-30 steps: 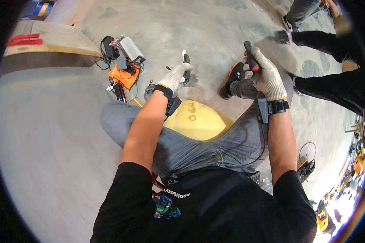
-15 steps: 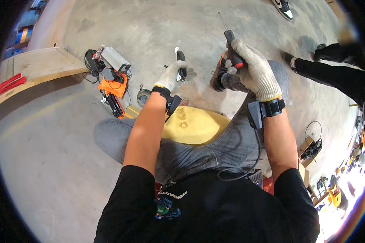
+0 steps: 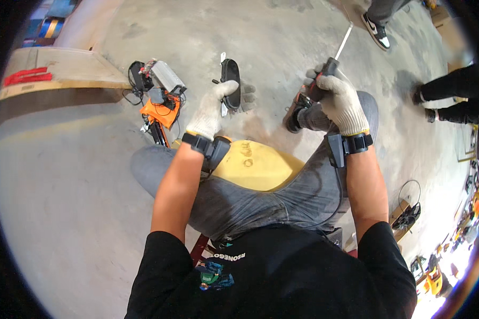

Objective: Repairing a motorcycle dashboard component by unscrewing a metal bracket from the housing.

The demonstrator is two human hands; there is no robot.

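My left hand (image 3: 212, 108), in a white knit glove, is closed on a long rounded black part (image 3: 230, 72). Pale metal tabs stick out at both ends of this part, and a short black stub juts from its side. My thumb lies across its face while the gloved fingers show behind it. A screwdriver (image 3: 329, 68) with a black and red handle is gripped in my right hand (image 3: 341, 103), also gloved. Its shaft points up and away to the right. The two hands are apart, and the screwdriver does not touch the black part.
A yellow surface (image 3: 263, 167) lies between my legs. On the floor to the left are a silver box (image 3: 167, 75), an orange piece (image 3: 158, 112) and cables. Beyond stands a wooden platform (image 3: 69, 66) with red strips (image 3: 29, 76). Other people's legs (image 3: 452, 87) are at the right.
The black part has turned so its broad face shows, and my left hand has shifted left. The screwdriver has swung from pointing up-left to up-right. More of another person's leg shows at the top.
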